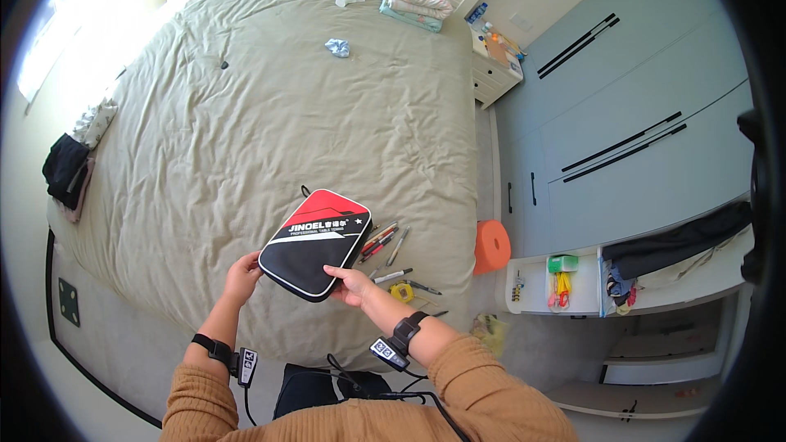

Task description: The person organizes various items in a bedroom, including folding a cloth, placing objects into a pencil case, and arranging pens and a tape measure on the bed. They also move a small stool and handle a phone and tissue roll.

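Note:
Both my hands hold a table tennis bat case, red and black with white piping and printed writing, over the near part of the bed. My left hand grips its left corner. At the lower right edge, my right hand has its thumb on top and its fingers underneath. A small black loop sticks out at the case's far corner. Just right of the case, several pens lie on the bedsheet. A yellow tape measure rests nearer me, with a white marker beside it.
The bed has a wrinkled grey-green cover, with folded bedding at its far right. An orange stool stands against its right side. Beyond are grey-blue wardrobes and an open drawer. Folded dark clothes lie at the left edge.

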`<state>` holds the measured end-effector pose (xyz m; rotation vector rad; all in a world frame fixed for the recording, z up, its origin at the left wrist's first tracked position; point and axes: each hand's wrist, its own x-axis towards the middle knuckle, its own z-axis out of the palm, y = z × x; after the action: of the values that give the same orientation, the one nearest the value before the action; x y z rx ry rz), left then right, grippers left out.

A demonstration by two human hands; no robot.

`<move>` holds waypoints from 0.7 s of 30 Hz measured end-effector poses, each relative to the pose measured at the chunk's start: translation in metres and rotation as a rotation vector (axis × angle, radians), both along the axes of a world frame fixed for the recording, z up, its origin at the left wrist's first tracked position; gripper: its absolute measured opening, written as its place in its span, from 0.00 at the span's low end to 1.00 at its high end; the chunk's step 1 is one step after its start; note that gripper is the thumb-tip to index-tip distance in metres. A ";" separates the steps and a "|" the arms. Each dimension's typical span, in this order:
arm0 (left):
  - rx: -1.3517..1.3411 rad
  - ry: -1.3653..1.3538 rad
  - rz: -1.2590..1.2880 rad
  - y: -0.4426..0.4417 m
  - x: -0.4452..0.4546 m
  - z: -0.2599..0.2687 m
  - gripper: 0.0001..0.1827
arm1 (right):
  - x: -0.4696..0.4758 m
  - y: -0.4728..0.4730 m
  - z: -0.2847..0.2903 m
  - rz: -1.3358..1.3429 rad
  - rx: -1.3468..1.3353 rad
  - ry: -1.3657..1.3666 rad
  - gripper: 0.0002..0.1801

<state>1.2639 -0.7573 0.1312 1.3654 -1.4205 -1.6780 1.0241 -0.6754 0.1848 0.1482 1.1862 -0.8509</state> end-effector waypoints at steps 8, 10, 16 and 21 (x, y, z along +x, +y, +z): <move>-0.016 -0.333 -0.346 -0.008 -0.041 0.079 0.09 | -0.029 0.018 0.067 -0.268 -0.171 0.091 0.19; -0.167 -0.348 -0.386 -0.009 -0.058 0.097 0.10 | -0.032 0.022 0.070 -0.441 -0.254 0.105 0.20; -0.651 -0.336 -0.463 0.025 -0.114 0.143 0.12 | -0.073 0.037 0.071 -0.769 -0.277 0.242 0.17; -0.735 -0.234 -0.591 0.083 -0.169 0.175 0.11 | -0.074 0.051 0.080 -1.004 -0.369 0.399 0.16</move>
<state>1.0951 -0.6744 0.3066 0.7685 -2.4299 -1.0874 0.9498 -0.6242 0.2652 0.2879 1.2845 -2.0382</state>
